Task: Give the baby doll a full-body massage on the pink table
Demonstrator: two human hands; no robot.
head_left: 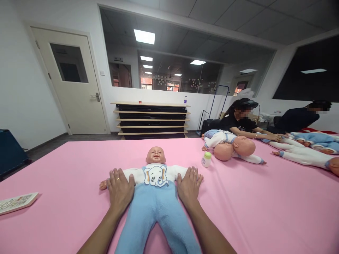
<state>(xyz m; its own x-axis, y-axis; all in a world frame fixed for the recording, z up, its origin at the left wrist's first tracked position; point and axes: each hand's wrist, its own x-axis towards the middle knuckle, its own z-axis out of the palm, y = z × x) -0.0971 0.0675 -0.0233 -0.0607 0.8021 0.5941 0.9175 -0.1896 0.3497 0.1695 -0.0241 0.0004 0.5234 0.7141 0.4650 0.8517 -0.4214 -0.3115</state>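
Note:
A baby doll [155, 197] lies on its back on the pink table [66, 197], head away from me. It wears a blue and white outfit with an elephant face on the chest. My left hand [120, 187] rests over the doll's sleeve on the left, fingers stretched out; the doll's small hand pokes out beyond it. On the other side my right hand [189, 185] lies flat over the other sleeve, fingers extended. Neither hand grips anything. A small white jar [206, 161] with a green lid stands just beyond my right hand.
More dolls [225, 143] lie piled at the right, with others [304, 155] farther along. A co-worker [241, 118] in a headset reaches over them; another person [299, 114] leans in behind. A flat printed pack [17, 203] lies at the left edge. Stacked boards [152, 120] stand beyond the table.

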